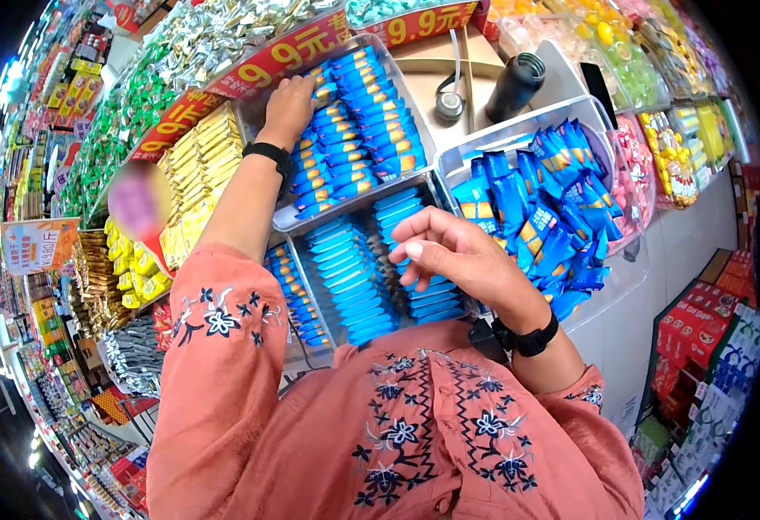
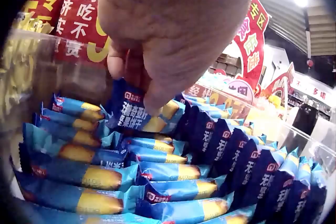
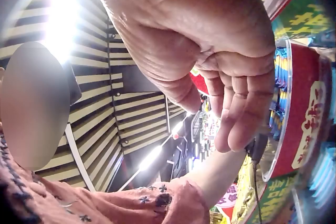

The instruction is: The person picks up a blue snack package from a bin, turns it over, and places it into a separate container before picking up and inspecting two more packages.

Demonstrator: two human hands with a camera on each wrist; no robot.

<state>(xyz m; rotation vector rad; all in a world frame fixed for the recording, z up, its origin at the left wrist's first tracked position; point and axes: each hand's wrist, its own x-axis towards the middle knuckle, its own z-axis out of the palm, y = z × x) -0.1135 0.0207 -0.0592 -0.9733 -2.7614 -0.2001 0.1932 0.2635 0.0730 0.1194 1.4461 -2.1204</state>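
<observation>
My left hand (image 1: 290, 111) reaches into the upper clear bin, among rows of blue snack packets (image 1: 364, 104). Seen from the left wrist, the hand (image 2: 173, 29) pinches a dark blue packet (image 2: 131, 109) between thumb and fingers, above packets lying in stacked rows. My right hand (image 1: 466, 256) hovers over the lower bin of light blue packets (image 1: 349, 277), its fingers loosely bent. In the right wrist view the palm (image 3: 205, 40) of that hand faces the camera and holds nothing.
Right of the rows stands a tub with loosely piled blue packets (image 1: 540, 217). A dark bottle (image 1: 516, 85) and a round lid (image 1: 450, 106) are behind it. Gold packets (image 1: 202, 178) fill a bin at the left, below red price signs (image 1: 280, 56).
</observation>
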